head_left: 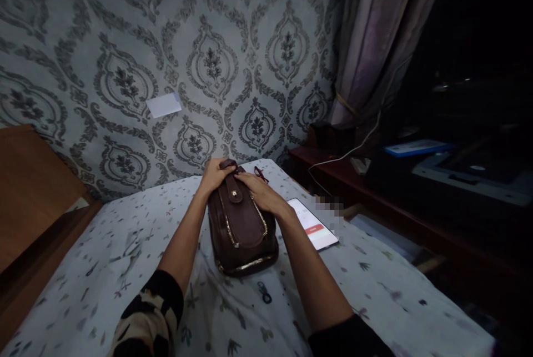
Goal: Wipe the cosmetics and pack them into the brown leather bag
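A dark brown leather backpack (245, 222) lies on the printed bedsheet, its zipped lower end toward me. Gold zips run along its front pocket and bottom edge, and a tab with a gold stud sits near the top. My left hand (214, 175) grips the upper left edge, thumb over the top by the handle. On the upper right side my right hand (257, 190) holds the bag, fingers partly hidden behind it. A thin dark cord (261, 175) shows beyond the right hand. To the right of the bag lies a phone (317, 232) with a lit screen.
The bedsheet (150, 246) reaches a patterned wall (212, 57) with a white switch plate or card (164, 105). A wooden board (39, 190) stands at the left. On the right are a dark red table (328, 171), a white cable (366, 137), a curtain (370, 35) and a blue-edged object (416, 148).
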`<state>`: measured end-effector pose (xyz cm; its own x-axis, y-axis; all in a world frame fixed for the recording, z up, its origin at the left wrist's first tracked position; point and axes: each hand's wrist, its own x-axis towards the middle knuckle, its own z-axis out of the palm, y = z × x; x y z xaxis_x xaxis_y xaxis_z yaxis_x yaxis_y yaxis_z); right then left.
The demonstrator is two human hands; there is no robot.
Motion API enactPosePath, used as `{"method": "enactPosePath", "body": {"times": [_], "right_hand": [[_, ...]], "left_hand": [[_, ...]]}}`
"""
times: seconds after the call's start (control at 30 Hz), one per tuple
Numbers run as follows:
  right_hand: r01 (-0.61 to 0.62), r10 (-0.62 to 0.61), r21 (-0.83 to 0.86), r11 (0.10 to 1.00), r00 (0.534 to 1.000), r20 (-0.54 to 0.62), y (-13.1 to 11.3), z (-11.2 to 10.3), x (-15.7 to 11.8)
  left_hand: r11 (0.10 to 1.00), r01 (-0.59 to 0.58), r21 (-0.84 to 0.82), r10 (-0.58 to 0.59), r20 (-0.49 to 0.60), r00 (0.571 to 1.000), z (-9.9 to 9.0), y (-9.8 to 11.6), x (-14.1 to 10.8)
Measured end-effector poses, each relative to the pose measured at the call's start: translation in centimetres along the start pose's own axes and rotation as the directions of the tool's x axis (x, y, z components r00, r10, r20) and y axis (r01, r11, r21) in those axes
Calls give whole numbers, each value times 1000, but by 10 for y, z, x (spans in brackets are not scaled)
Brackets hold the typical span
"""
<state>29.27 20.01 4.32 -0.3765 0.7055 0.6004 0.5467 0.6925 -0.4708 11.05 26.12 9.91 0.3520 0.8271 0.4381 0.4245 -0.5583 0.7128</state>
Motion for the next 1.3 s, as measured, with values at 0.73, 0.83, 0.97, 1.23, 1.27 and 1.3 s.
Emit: {"method": "enactPosePath", "body": {"times": [0.73, 0.83, 0.97, 1.23, 1.27, 1.3], "right_hand": [[-24, 24, -5, 1000, 998, 51, -12, -8, 2], [-24, 24, 0, 1000, 998, 53, -13, -8, 3], [-38, 38, -9, 999, 999, 16, -12, -7, 2], [-148, 150, -67, 987, 988, 31, -25, -11, 2], [-154, 158, -69, 986, 987, 43, -27, -12, 2], [-158, 162, -69, 985, 985, 52, -28, -12, 3]], "left_hand": [[999, -27, -23, 28, 38, 999, -1, 5, -5], [998, -28, -51, 29, 22, 999, -1, 6, -6], [998, -24, -58, 24, -2, 1000, 1, 4, -5], [998, -12, -62, 12, -8, 1000, 1, 2, -4], [998, -12, -63, 12, -5, 1000, 1, 2, -4], [998, -12, -65, 12, -2, 1000, 1, 2, -4]]}}
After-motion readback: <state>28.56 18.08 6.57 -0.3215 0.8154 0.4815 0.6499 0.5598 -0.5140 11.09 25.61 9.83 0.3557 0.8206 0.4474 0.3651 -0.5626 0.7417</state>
